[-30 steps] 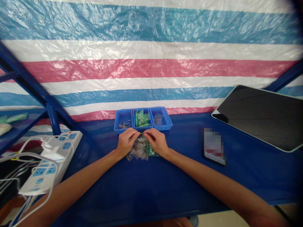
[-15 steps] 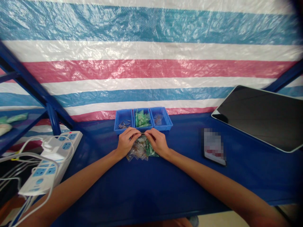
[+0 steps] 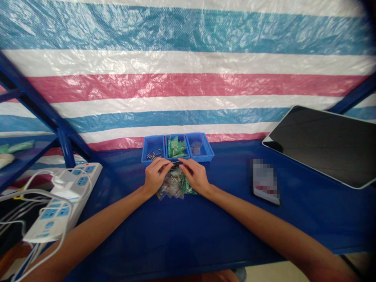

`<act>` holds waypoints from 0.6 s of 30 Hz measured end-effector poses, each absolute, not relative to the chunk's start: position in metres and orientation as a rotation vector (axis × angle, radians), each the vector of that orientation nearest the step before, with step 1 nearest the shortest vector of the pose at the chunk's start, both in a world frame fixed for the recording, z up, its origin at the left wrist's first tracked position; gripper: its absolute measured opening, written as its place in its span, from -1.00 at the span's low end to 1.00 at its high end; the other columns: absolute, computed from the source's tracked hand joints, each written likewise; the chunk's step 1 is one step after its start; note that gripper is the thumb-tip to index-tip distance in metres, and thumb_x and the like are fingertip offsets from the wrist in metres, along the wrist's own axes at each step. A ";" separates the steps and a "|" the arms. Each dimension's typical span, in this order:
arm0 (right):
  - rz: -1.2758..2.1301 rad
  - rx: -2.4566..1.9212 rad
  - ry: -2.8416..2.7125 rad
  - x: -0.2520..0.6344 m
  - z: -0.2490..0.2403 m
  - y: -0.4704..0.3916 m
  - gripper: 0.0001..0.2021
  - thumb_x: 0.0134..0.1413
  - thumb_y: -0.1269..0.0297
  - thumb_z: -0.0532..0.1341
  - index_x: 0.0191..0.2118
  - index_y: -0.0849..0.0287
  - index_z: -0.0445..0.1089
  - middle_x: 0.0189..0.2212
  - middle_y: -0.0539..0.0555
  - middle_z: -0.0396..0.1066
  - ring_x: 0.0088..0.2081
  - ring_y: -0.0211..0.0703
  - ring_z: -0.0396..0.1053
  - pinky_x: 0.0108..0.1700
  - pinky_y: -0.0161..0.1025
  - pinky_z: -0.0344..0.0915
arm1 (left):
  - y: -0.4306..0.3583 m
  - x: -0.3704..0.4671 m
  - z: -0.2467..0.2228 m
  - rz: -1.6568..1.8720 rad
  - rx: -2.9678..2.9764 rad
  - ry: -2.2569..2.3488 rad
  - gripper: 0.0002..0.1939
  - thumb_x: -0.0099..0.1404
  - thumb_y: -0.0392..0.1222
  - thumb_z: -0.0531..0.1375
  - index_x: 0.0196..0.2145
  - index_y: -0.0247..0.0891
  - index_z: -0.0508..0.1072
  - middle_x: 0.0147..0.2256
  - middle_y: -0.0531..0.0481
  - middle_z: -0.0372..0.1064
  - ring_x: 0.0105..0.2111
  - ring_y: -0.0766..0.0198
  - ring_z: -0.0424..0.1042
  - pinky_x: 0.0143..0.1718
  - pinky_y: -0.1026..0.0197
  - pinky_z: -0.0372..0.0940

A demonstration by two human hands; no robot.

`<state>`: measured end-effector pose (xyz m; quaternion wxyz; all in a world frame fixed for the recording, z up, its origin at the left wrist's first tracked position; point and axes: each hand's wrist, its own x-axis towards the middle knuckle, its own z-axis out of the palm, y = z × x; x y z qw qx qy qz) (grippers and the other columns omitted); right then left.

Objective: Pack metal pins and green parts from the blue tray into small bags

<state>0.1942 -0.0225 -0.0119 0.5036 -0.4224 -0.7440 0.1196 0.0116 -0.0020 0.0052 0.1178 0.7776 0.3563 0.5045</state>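
Note:
My left hand (image 3: 155,176) and my right hand (image 3: 194,175) meet over a pile on the table. Between their fingertips is a thin, dark metal pin (image 3: 175,162), pinched from both sides; its exact kind is too small to make out. Under and between the hands lie small clear plastic bags (image 3: 170,190) with metal pieces among them. Green bags (image 3: 188,188) sit at the pile's right, partly hidden by my right hand. Just beyond the fingers stand three joined blue bins: the left bin (image 3: 147,145) has loose metal pins, the middle holds green packets (image 3: 177,148), the right a few clear bags (image 3: 196,148).
A white power strip (image 3: 75,196) with tangled cables lies left, beside my left forearm. On the right are a phone-like device (image 3: 266,182), partly pixelated, and a large dark screen (image 3: 326,145). A striped plastic sheet (image 3: 188,86) hangs behind the blue table (image 3: 176,235).
The thin piece between my fingertips looked light and brassy before and now looks darker. My left fingers have shifted slightly; the pile and bins stay in place.

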 end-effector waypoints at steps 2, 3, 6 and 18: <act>0.278 -1.011 -1.822 0.195 -0.012 -0.022 -0.68 0.26 0.23 0.05 0.05 0.15 0.36 -0.39 0.07 0.40 -0.37 -0.20 0.35 -0.25 -0.26 0.32 | -0.002 0.012 0.007 1.485 2.265 1.052 -0.85 0.30 -0.16 0.15 -0.33 -0.27 0.47 -0.37 -0.01 0.40 -0.43 0.37 0.35 -0.34 0.28 0.28; 0.273 -1.009 -1.834 0.195 -0.012 -0.022 -0.68 0.26 0.23 0.04 0.06 0.16 0.35 -0.40 0.07 0.38 -0.37 -0.20 0.34 -0.26 -0.26 0.31 | -0.003 0.012 0.007 1.483 2.262 1.052 -0.85 0.30 -0.17 0.15 -0.33 -0.27 0.47 -0.37 -0.01 0.40 -0.44 0.37 0.34 -0.34 0.29 0.28; 0.262 -1.009 -1.853 0.195 -0.012 -0.022 -0.66 0.27 0.22 0.03 0.07 0.18 0.33 -0.44 0.05 0.35 -0.40 -0.21 0.31 -0.28 -0.27 0.30 | -0.002 0.012 0.007 1.468 2.253 1.044 -0.87 0.29 -0.19 0.16 -0.33 -0.28 0.47 -0.37 0.00 0.40 -0.45 0.38 0.33 -0.35 0.29 0.27; 0.300 -0.983 -1.819 0.194 -0.011 -0.022 -0.80 0.24 0.27 0.08 -0.26 0.19 0.43 -0.40 0.06 0.41 -0.37 -0.22 0.34 -0.26 -0.28 0.27 | -0.002 0.010 0.005 1.426 2.281 1.004 -0.84 0.30 -0.17 0.14 -0.31 -0.28 0.47 -0.36 -0.01 0.41 -0.43 0.38 0.35 -0.35 0.30 0.27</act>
